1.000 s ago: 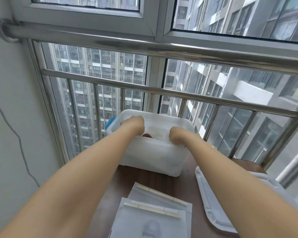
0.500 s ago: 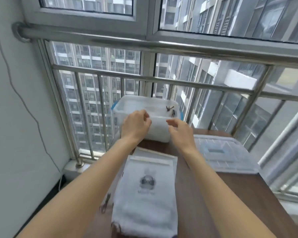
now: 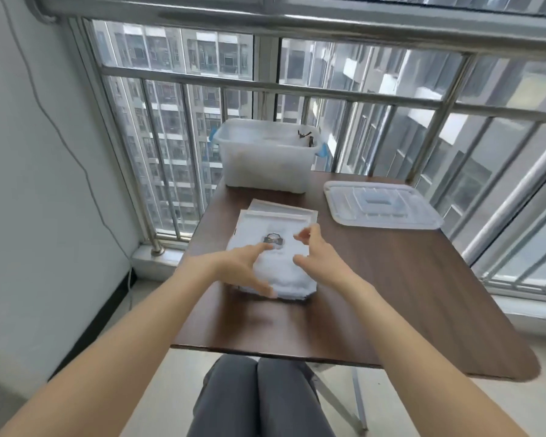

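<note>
White packet stack [image 3: 267, 227] at my twelve o'clock: left grip [image 3: 243, 269] and right grip [image 3: 319, 257] reach for it, both released. Next, I'd say, pinch the top packet's edges.

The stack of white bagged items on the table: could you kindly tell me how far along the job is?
Done: the lid is off and lies beside the open bin. In hand: left hand and right hand reach over the top bag of the stack, with no grip yet. Left: the whole stack probably has to go into the bin.
</note>
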`<action>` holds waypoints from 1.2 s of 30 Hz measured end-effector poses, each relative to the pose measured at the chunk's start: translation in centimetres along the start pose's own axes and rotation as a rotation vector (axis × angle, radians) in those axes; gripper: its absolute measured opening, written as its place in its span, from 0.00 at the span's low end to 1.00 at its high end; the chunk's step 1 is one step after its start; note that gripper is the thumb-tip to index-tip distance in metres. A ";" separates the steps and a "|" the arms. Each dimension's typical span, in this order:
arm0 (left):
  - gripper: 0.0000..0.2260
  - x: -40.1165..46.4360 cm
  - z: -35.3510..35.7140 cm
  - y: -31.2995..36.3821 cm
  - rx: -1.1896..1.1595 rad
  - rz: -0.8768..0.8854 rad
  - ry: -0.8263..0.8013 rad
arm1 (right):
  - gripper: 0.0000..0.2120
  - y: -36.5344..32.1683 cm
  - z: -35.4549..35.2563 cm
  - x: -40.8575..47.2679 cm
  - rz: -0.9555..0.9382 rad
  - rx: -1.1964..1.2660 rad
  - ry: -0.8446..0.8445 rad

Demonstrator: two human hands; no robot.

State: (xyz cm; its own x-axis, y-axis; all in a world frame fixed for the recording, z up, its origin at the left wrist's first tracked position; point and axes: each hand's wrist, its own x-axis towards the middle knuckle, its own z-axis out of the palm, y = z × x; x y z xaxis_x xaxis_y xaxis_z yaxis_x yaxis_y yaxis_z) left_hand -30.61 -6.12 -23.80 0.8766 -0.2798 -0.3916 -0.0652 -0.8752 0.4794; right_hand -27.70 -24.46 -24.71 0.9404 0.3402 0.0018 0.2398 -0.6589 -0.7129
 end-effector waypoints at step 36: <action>0.11 1.2 -1.3 2.6 -0.811 -0.191 1.093 | 0.08 -0.5 -2.1 1.2 0.313 1.325 0.542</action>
State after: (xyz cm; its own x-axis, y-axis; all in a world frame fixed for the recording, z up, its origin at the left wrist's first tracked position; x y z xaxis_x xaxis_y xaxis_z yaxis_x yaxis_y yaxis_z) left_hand -29.10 -8.24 -22.00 0.7908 0.5984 0.1283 0.0609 -0.2856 0.9564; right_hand -26.20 -25.10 -22.90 0.9566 -0.1834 -0.2263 -0.0976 0.5303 -0.8422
